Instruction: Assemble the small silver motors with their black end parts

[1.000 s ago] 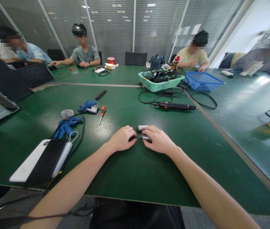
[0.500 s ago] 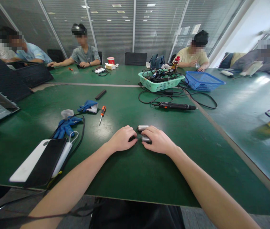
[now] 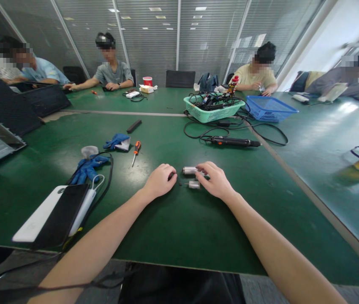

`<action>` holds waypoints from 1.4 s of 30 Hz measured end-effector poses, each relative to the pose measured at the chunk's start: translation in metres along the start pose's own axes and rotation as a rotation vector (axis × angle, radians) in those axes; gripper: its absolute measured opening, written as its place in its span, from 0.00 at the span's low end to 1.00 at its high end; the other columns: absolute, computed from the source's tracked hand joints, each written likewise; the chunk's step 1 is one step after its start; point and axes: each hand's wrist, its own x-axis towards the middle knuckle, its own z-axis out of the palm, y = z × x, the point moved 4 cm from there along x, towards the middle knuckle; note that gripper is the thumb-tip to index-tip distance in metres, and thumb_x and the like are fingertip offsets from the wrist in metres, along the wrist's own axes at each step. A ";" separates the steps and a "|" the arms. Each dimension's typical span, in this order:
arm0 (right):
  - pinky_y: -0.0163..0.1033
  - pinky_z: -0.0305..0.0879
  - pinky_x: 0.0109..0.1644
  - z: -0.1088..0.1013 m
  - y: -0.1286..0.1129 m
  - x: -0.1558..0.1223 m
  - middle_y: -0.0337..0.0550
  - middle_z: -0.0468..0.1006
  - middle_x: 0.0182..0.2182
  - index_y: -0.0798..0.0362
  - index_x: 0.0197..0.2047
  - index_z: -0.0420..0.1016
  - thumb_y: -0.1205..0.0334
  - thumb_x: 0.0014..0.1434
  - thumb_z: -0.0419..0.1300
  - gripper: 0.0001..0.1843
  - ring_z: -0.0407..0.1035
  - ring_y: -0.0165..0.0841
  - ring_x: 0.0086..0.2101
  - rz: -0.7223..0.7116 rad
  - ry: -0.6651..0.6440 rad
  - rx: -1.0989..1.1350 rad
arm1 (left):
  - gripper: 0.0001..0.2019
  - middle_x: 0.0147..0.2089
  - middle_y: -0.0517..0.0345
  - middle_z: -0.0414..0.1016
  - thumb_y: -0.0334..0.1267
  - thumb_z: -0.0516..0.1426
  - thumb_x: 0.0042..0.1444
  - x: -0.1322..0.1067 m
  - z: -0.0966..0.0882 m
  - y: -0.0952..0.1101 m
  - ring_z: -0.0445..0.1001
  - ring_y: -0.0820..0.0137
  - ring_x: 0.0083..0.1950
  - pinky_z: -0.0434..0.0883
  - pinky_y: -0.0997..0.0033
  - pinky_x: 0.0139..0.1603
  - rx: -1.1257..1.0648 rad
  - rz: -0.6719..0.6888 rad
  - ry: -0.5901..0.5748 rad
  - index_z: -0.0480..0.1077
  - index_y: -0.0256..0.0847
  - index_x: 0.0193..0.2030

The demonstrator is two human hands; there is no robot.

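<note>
My right hand (image 3: 215,180) has its thumb and fingers around the right end of a longer silver metal cylinder (image 3: 188,170) lying on the table. Just nearer to me lies a shorter silver cylinder (image 3: 194,184) with a thin shaft sticking out on its left; it is apart from my fingers. A tiny dark piece (image 3: 180,184) sits left of that shaft. My left hand (image 3: 160,181) rests on the table to the left, fingers curled toward the thumb. Whatever lies inside that curl is hidden in shadow.
An orange-handled screwdriver (image 3: 136,151), blue gloves (image 3: 87,168), a phone-like slab (image 3: 44,215) and cables lie to the left. Ahead are a black electric screwdriver (image 3: 236,142), a green basket (image 3: 213,113) of cables and a blue basket (image 3: 270,110). Several people sit around the table.
My right hand has let go of the shorter cylinder and shifted slightly right and away, to the longer one. My left hand has drawn back a little to the left, uncovering the tiny dark piece.
</note>
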 end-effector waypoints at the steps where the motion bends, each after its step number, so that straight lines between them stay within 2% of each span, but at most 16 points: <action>1: 0.45 0.71 0.49 0.001 0.004 0.000 0.47 0.77 0.41 0.51 0.50 0.74 0.59 0.68 0.55 0.11 0.72 0.40 0.44 0.020 0.033 0.013 | 0.06 0.36 0.55 0.73 0.37 0.54 0.65 0.001 0.001 -0.002 0.71 0.64 0.42 0.70 0.62 0.44 0.004 -0.018 0.002 0.71 0.41 0.39; 4: 0.44 0.72 0.48 0.003 0.013 0.002 0.49 0.77 0.44 0.51 0.49 0.75 0.58 0.68 0.55 0.11 0.73 0.40 0.45 0.065 0.121 0.041 | 0.05 0.36 0.55 0.74 0.37 0.55 0.63 0.004 0.004 -0.006 0.71 0.63 0.41 0.69 0.62 0.42 0.024 -0.075 -0.007 0.71 0.41 0.38; 7: 0.46 0.72 0.51 0.006 0.015 0.007 0.49 0.76 0.47 0.51 0.50 0.76 0.58 0.68 0.55 0.12 0.72 0.41 0.48 0.073 0.146 0.047 | 0.04 0.37 0.54 0.75 0.37 0.56 0.62 0.008 0.005 -0.005 0.72 0.63 0.41 0.69 0.62 0.41 0.054 -0.124 -0.026 0.71 0.41 0.37; 14: 0.49 0.69 0.57 0.018 0.015 0.022 0.49 0.78 0.47 0.50 0.52 0.77 0.59 0.64 0.60 0.14 0.71 0.43 0.50 -0.035 0.037 0.046 | 0.06 0.39 0.52 0.77 0.40 0.55 0.61 0.018 0.001 0.002 0.74 0.61 0.43 0.69 0.64 0.40 0.173 -0.165 -0.105 0.71 0.43 0.41; 17: 0.47 0.69 0.56 0.023 0.014 0.028 0.48 0.80 0.46 0.50 0.51 0.78 0.59 0.62 0.62 0.14 0.72 0.42 0.49 -0.059 -0.022 0.073 | 0.07 0.40 0.52 0.78 0.40 0.56 0.59 0.024 0.001 0.002 0.75 0.60 0.44 0.69 0.64 0.41 0.193 -0.160 -0.133 0.72 0.43 0.42; 22: 0.45 0.70 0.53 0.027 0.018 0.031 0.45 0.82 0.44 0.49 0.48 0.79 0.61 0.59 0.64 0.13 0.75 0.40 0.45 -0.025 -0.037 0.100 | 0.08 0.37 0.53 0.78 0.40 0.56 0.58 0.035 0.007 -0.007 0.76 0.61 0.39 0.68 0.65 0.38 0.188 -0.225 -0.176 0.74 0.45 0.43; 24: 0.44 0.70 0.52 0.028 0.020 0.032 0.44 0.83 0.43 0.49 0.47 0.80 0.61 0.59 0.64 0.12 0.75 0.39 0.44 -0.015 -0.039 0.102 | 0.08 0.37 0.53 0.77 0.39 0.56 0.58 0.037 0.009 -0.007 0.75 0.62 0.38 0.67 0.65 0.38 0.185 -0.207 -0.153 0.74 0.44 0.43; 30: 0.44 0.70 0.51 0.029 0.022 0.033 0.44 0.83 0.42 0.49 0.44 0.80 0.60 0.60 0.65 0.09 0.75 0.39 0.43 0.000 -0.041 0.105 | 0.05 0.36 0.54 0.76 0.34 0.56 0.57 0.034 0.010 -0.001 0.72 0.62 0.41 0.68 0.64 0.42 0.103 -0.004 -0.059 0.72 0.42 0.40; 35: 0.44 0.70 0.50 0.027 0.024 0.033 0.45 0.83 0.41 0.49 0.44 0.80 0.58 0.62 0.65 0.08 0.75 0.39 0.43 0.018 -0.044 0.113 | 0.04 0.35 0.56 0.73 0.35 0.56 0.60 0.034 0.010 -0.003 0.70 0.63 0.41 0.68 0.64 0.41 0.021 0.027 -0.011 0.71 0.42 0.41; 42: 0.45 0.69 0.50 0.030 0.029 0.031 0.45 0.82 0.42 0.49 0.46 0.80 0.57 0.63 0.66 0.10 0.74 0.39 0.44 0.022 -0.020 0.098 | 0.04 0.36 0.56 0.73 0.34 0.56 0.61 0.034 0.013 -0.004 0.70 0.64 0.42 0.69 0.63 0.43 0.004 0.066 -0.010 0.71 0.42 0.42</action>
